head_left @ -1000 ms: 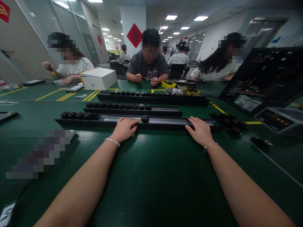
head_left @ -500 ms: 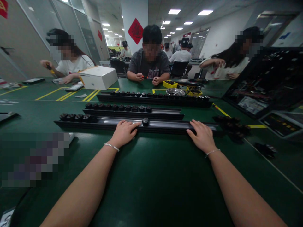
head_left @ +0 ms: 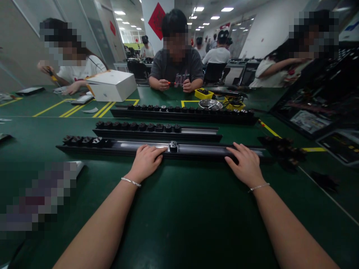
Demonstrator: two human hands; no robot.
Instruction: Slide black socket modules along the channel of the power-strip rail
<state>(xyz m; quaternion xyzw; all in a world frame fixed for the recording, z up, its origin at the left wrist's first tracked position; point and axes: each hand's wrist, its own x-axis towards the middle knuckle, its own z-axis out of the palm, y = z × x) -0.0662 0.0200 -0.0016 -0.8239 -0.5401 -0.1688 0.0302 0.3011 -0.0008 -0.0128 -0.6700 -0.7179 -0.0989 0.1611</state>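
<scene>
A long black rail (head_left: 202, 148) with a shiny inner channel lies across the green table before me. One small black socket-like module (head_left: 173, 146) sits in the channel near its middle. My left hand (head_left: 147, 160) rests on the rail just left of that module, fingers stretched out, the index fingertip at or very close to its side. Further right, my right hand (head_left: 246, 162) lies over the rail with fingers spread and thumb at the near edge. Several similar black modules (head_left: 86, 140) stand in a row at the rail's left end.
Two more rails, a middle one (head_left: 129, 130) and a far one (head_left: 185, 116), carry rows of modules. Loose black modules (head_left: 286, 151) pile up at the right. Beyond are a white box (head_left: 112, 87), a metal dish (head_left: 210, 105) and a co-worker holding a screwdriver (head_left: 175, 83).
My view has shifted slightly, so the rail and table look a little closer. Both hands stay on the rail, and the left index finger remains beside the single module.
</scene>
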